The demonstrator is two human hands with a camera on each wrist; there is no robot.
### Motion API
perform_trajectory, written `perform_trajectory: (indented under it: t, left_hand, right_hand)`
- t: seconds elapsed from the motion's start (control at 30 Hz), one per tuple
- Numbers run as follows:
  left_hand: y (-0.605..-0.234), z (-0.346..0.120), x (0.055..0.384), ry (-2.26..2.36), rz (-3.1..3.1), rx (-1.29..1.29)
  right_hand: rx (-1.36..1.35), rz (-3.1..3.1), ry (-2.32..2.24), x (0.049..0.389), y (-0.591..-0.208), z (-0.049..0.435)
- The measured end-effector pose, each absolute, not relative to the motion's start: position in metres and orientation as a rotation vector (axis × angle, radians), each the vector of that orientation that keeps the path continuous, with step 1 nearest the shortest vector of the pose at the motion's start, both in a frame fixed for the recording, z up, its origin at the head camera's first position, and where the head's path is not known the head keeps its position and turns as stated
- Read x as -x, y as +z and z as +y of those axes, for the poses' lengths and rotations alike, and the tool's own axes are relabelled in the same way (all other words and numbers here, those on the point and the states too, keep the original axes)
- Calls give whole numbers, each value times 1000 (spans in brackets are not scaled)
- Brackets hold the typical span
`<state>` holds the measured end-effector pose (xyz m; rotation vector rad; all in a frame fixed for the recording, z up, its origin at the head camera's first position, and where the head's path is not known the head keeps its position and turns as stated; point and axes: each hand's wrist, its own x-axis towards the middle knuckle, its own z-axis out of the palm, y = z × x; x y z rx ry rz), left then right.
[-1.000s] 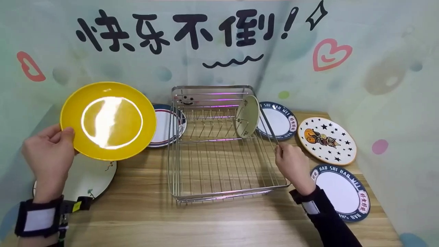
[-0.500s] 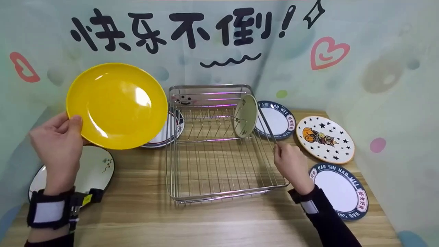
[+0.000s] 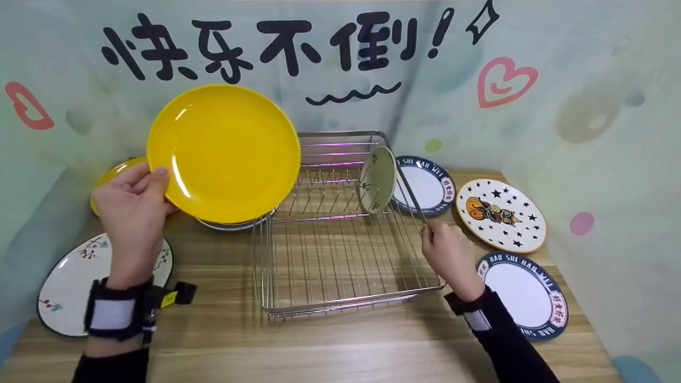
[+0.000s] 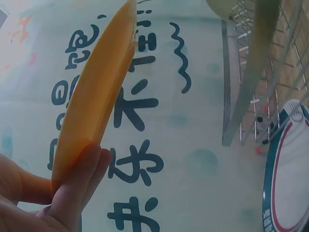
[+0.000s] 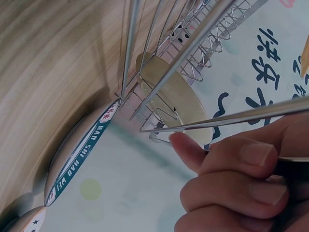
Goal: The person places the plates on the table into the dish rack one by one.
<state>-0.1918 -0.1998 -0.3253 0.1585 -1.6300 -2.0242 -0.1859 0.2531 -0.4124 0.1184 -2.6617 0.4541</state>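
Observation:
My left hand (image 3: 135, 213) pinches a round yellow plate (image 3: 223, 154) at its left rim, thumb on the front face and fingers behind. The plate is raised, face toward the head camera, and overlaps the back left corner of a wire dish rack (image 3: 351, 301). Edge-on, the same plate (image 4: 94, 92) shows in the left wrist view. My right hand (image 3: 452, 260) grips the rack's right top rail, its curled fingers (image 5: 231, 188) close up in the right wrist view. A pale green plate (image 3: 379, 181) stands upright in the rack's back right slots.
Left of the rack lie a second yellow plate (image 3: 109, 178), partly hidden, and a white floral plate (image 3: 64, 290). A blue-rimmed plate (image 4: 292, 169) is mostly hidden behind the raised one. On the right are two lettered plates (image 3: 425, 186) and a star-patterned plate (image 3: 503, 215). A printed backdrop (image 3: 457, 127) stands behind.
My left hand has carried the yellow plate right and upward toward the rack, uncovering the second yellow plate and more of the floral one. My right hand keeps its grip on the rail.

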Motion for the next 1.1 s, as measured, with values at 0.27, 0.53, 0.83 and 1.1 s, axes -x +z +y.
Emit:
perform_trajectory:
  t: [0.27,0.53,0.83,1.1]
  left_hand:
    - [-325,-154,200,-2299,-1515,-114]
    - [-329,-134,198,-2262,-1599,5]
    - [-334,-118,203,-2176,-1780,47]
    - [-339,-109,207,-2144,-1867,68]
  right_hand:
    - [-106,-2665,454,186,-413,250]
    - [-122,-2680,474,187,-412,244]
    - [-93,-2717,477,185,-410,250]
    - [-66,-2738,642,180,-396,258]
